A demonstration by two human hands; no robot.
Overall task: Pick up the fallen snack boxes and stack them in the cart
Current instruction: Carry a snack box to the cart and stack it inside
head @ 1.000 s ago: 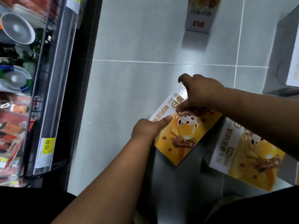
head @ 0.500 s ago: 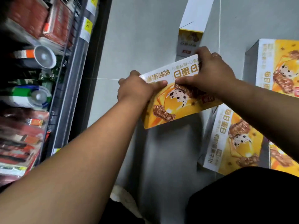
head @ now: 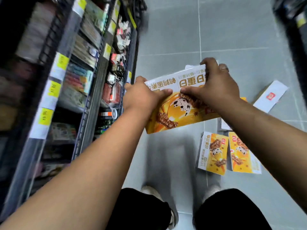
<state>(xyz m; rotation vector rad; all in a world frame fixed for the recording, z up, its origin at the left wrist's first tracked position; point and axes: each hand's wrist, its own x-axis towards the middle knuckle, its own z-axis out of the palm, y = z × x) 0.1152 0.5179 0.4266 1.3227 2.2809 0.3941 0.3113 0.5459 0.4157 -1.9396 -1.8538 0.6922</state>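
Observation:
I hold a yellow and white snack box (head: 172, 113) in the air in front of me, well above the grey floor. My left hand (head: 142, 95) grips its left end, thumb on the printed face. My right hand (head: 214, 83) grips the top right edge, fingers curled over it. Two more yellow snack boxes lie flat on the floor at lower right, one (head: 212, 153) beside the other (head: 242, 156). A further box (head: 270, 95) lies white side up at the right. No cart is in view.
A tall shelf rack (head: 93, 90) full of packaged goods with yellow price tags runs along the left. Another dark shelf edge (head: 295, 30) stands at far right. Grey tiled floor (head: 174, 39) stretches ahead between them. My legs and shoes (head: 157, 205) are at the bottom.
I have risen from near the floor, lifting the box with both hands. The view swung up along the aisle and the boxes on the floor now look smaller and farther below.

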